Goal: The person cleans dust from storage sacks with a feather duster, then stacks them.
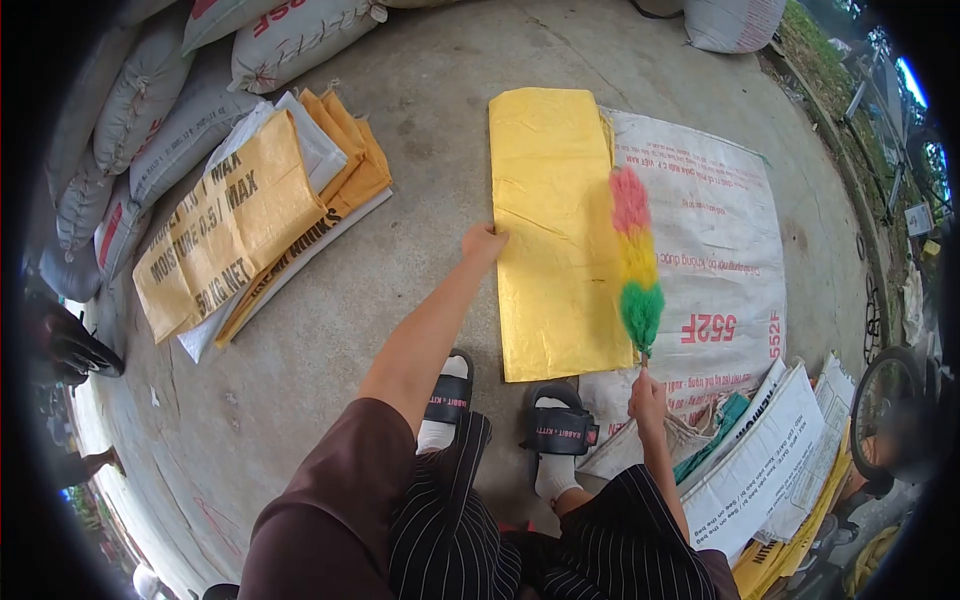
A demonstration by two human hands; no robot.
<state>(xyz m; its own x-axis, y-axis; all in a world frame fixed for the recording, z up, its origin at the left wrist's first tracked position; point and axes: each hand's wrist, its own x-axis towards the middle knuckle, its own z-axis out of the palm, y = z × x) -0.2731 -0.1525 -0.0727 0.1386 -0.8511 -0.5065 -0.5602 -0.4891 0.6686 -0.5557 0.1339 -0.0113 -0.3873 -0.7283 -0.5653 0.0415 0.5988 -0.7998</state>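
- Right hand (648,397): closed round the handle of the duster (636,255), its fluffy head just ahead, by the yellow sack's (550,220) right edge.
- Left hand (485,245): touching that folded sack's left edge; cannot tell whether it pinches.

Bright daylight, soft shadows (edges curved, dark)

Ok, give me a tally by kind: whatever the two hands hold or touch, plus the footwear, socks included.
Tri-colour duster, in the right hand: 1
Yellow folded bundle, left hand at its edge: 1
Dark sandals: 2
White socks: 2
Total: 6
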